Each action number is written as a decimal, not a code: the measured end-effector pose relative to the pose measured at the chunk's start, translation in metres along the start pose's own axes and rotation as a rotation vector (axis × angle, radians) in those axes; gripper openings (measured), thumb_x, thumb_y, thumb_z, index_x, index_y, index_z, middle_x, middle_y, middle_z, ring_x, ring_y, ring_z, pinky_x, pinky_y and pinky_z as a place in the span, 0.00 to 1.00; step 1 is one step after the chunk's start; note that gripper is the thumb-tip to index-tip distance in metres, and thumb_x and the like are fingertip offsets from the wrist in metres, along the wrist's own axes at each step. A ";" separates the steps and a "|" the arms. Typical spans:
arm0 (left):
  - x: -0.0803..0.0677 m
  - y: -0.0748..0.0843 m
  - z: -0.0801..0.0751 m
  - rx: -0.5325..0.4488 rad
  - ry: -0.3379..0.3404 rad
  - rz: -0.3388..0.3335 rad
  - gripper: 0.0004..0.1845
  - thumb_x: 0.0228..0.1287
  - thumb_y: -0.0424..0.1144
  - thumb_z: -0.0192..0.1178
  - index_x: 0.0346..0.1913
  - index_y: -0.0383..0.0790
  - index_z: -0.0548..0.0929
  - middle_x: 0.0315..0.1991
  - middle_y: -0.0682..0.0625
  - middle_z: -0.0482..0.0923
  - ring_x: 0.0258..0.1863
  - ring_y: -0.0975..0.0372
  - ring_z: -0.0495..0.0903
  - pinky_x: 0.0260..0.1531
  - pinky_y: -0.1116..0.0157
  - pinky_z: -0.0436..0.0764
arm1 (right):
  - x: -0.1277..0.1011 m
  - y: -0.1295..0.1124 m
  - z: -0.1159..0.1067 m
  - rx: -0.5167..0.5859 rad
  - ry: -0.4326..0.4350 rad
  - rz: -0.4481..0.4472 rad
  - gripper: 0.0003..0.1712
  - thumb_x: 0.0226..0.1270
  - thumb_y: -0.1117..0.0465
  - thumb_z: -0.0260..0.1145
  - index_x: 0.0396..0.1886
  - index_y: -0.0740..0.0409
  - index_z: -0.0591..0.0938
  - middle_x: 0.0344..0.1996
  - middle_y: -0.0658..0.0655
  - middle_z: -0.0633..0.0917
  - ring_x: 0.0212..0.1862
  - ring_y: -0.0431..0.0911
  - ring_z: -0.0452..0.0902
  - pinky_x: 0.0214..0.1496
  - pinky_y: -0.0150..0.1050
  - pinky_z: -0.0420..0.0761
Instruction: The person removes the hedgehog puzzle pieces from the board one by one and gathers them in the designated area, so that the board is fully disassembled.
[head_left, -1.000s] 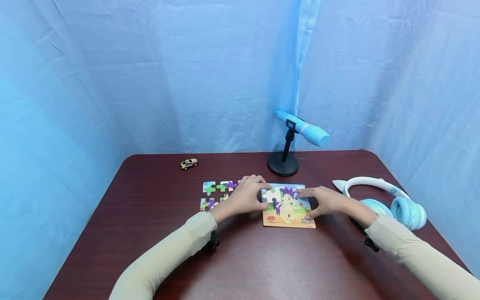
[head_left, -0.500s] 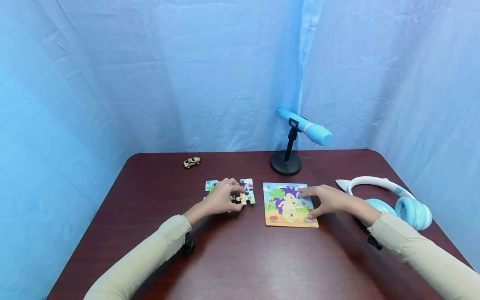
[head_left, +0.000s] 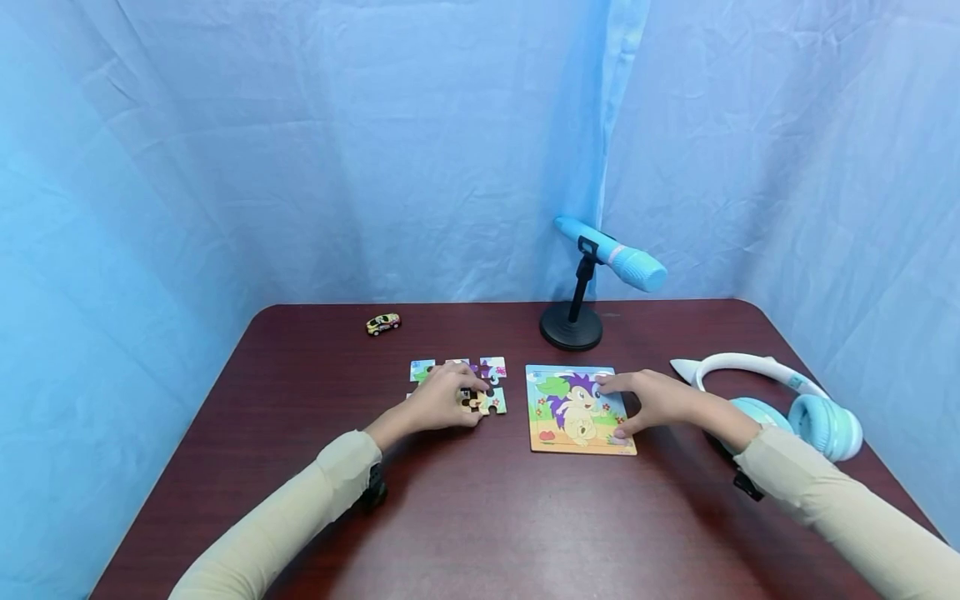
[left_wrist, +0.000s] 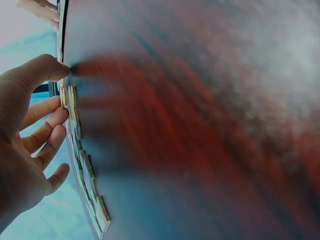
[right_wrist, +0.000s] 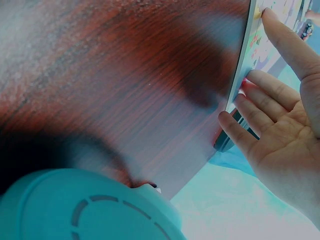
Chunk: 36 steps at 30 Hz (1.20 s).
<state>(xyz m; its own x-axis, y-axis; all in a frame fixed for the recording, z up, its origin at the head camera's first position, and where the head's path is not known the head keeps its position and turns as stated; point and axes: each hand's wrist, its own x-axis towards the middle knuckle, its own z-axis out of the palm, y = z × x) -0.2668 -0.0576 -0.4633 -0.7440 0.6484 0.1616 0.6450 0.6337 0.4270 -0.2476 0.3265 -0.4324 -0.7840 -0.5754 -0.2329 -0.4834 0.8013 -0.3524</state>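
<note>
A square picture puzzle board (head_left: 555, 437) with a cartoon animal lies mid-table. My right hand (head_left: 626, 408) rests open on its right side, with the thumb (right_wrist: 282, 37) flat on the top face and the fingers (right_wrist: 250, 97) against the edge. Several loose puzzle pieces (head_left: 492, 367) lie in a cluster left of the board. My left hand (head_left: 468, 398) lies over that cluster with loosely spread fingers (left_wrist: 47, 115) touching the pieces (left_wrist: 82, 160). Its thumb tip presses the table beside a cream-coloured piece (head_left: 491, 402). The hand hides some of the pieces.
A blue microphone (head_left: 615, 260) on a black round-based stand (head_left: 572, 329) stands behind the board. Blue and white cat-ear headphones (head_left: 795, 400) lie at the right. A small yellow toy car (head_left: 382, 323) sits at the far left. The dark red table (head_left: 487, 517) ends near my sleeves.
My left hand moved left from the board's upper left corner to the loose cluster, taking a piece with it, then settled there. The right hand has stayed on the board.
</note>
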 end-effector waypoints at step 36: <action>0.012 0.026 -0.005 -0.068 -0.081 0.007 0.23 0.61 0.45 0.71 0.59 0.43 0.87 0.55 0.47 0.82 0.53 0.55 0.75 0.55 0.50 0.72 | -0.001 0.000 0.001 0.000 0.006 0.004 0.43 0.54 0.43 0.80 0.67 0.60 0.80 0.70 0.65 0.76 0.68 0.64 0.73 0.65 0.62 0.75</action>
<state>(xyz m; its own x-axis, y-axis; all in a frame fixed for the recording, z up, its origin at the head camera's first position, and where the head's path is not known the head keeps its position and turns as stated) -0.2597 -0.0354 -0.4456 -0.7209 0.6866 0.0938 0.6352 0.6006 0.4856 -0.2467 0.3267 -0.4328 -0.7883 -0.5713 -0.2287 -0.4803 0.8035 -0.3516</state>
